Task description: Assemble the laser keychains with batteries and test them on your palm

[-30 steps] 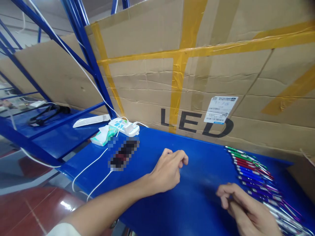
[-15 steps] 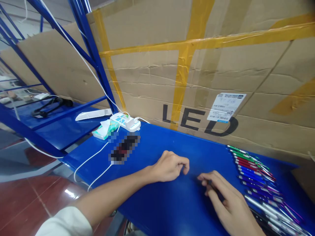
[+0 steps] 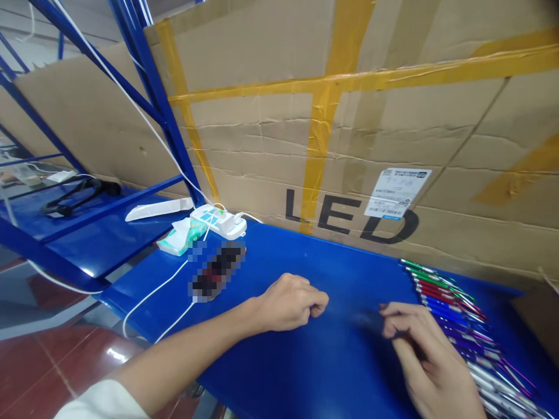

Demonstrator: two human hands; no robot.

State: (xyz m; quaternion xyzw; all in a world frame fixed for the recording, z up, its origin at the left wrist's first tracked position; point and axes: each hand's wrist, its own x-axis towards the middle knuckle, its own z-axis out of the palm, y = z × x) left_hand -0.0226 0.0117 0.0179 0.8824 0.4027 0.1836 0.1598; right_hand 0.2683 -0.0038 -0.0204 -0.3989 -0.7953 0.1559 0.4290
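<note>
My left hand [image 3: 292, 302] rests on the blue tabletop [image 3: 301, 369] with its fingers curled in. Nothing sticks out of it. At the right, my right hand [image 3: 430, 355] is pinched, thumb against fingers. A slim, dark, pen-like object [image 3: 371, 319] seems to jut from its fingertips toward the left, smeared by motion, so its kind is unclear. Just beyond and beside this hand lies a row of pens [image 3: 454, 311], grouped by colour: green, red, blue, purple and silver. The hand and wrist cover part of the row.
Behind the table stands a large taped carton [image 3: 262, 151] marked LED. A white power strip [image 3: 222, 221], a tissue pack [image 3: 179, 238] and a pixelated dark object [image 3: 218, 273] are at the left. White cables [image 3: 152, 285] run over the left edge, near a blue rack post [image 3: 170, 128].
My right hand has moved right, nearer the pens, with the slim object now blurred. My left hand stays on the table, fingers more closed. The view has shifted slightly.
</note>
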